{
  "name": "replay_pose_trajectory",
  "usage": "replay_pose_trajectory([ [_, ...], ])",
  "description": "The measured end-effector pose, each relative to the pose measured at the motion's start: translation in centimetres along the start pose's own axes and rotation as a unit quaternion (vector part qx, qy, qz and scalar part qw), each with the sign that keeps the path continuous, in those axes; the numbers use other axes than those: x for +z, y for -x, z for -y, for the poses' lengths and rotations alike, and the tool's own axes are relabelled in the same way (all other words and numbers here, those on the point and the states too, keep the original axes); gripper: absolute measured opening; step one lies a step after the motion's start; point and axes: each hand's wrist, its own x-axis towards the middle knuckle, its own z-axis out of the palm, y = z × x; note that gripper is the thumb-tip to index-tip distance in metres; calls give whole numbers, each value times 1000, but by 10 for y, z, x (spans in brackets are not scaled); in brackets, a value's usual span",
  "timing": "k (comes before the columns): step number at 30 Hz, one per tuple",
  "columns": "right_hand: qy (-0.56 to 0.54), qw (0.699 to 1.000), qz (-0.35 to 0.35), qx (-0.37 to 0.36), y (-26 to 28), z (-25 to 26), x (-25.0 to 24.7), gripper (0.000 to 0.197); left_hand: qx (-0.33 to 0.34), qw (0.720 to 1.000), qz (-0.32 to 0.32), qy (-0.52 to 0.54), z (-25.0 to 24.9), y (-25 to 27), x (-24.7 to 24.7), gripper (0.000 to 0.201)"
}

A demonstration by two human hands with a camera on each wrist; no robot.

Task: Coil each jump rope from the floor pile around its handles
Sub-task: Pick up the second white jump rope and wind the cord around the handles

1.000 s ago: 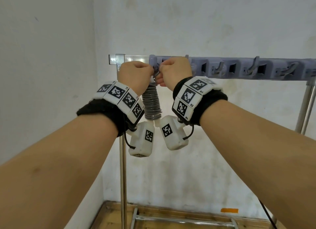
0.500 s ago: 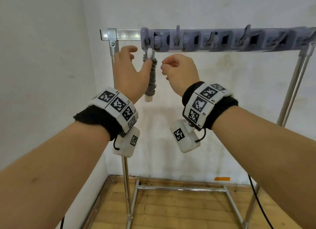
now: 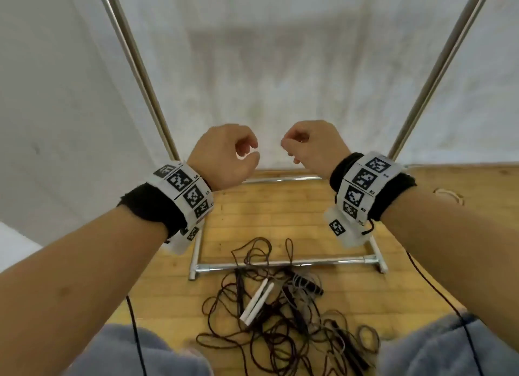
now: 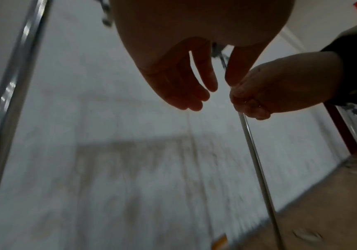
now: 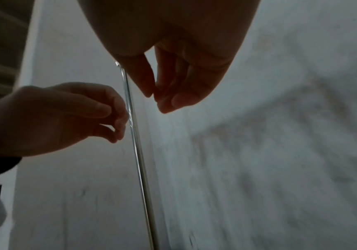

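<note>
A tangled pile of dark jump ropes (image 3: 280,319) lies on the wooden floor in front of my knees. In it lie a pair of white handles (image 3: 257,301) side by side and a black handle (image 3: 309,284). Another dark handle (image 3: 351,350) lies lower right. My left hand (image 3: 254,151) and right hand (image 3: 289,151) hang in the air well above the pile, a small gap between them. Both have loosely curled fingers and hold nothing. The wrist views show the same: the left hand (image 4: 194,88) and the right hand (image 5: 160,94) are empty.
A metal rack stands ahead against the white wall, with a left post (image 3: 137,66), a right post (image 3: 438,66) and a base bar (image 3: 280,263) that some rope loops cross. A pale ring (image 3: 448,196) lies on the floor at right. My grey-trousered knees (image 3: 140,353) fill the bottom edge.
Both hands let go of the grey coiled rope, left hanging on the rack's hook, and came down. The head view swung from the hook rail down to the floor pile.
</note>
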Motion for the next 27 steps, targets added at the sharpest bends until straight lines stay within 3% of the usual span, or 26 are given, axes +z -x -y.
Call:
replay_pose_trajectory([
  [5, 105, 984, 127, 65, 34, -103, 57, 13, -27, 987, 150, -47, 42, 43, 110, 9],
  [10, 177, 929, 298, 129, 67, -189, 124, 19, -45, 956, 286, -56, 82, 89, 210, 12],
  [16, 204, 872, 418, 154, 94, -262, 190, 21, -132, 919, 370, -40, 142, 137, 290, 19],
  [23, 176, 874, 419, 170, 106, -302, 251, 21, -253, 859, 437, -85, 183, 179, 357, 55],
  [25, 161, 885, 396, 182, 108, -311, 261, 21, -279, 843, 451, -88, 189, 183, 372, 53],
  [27, 150, 895, 377, 184, 110, -319, 265, 20, -298, 831, 460, -95, 191, 185, 383, 38],
])
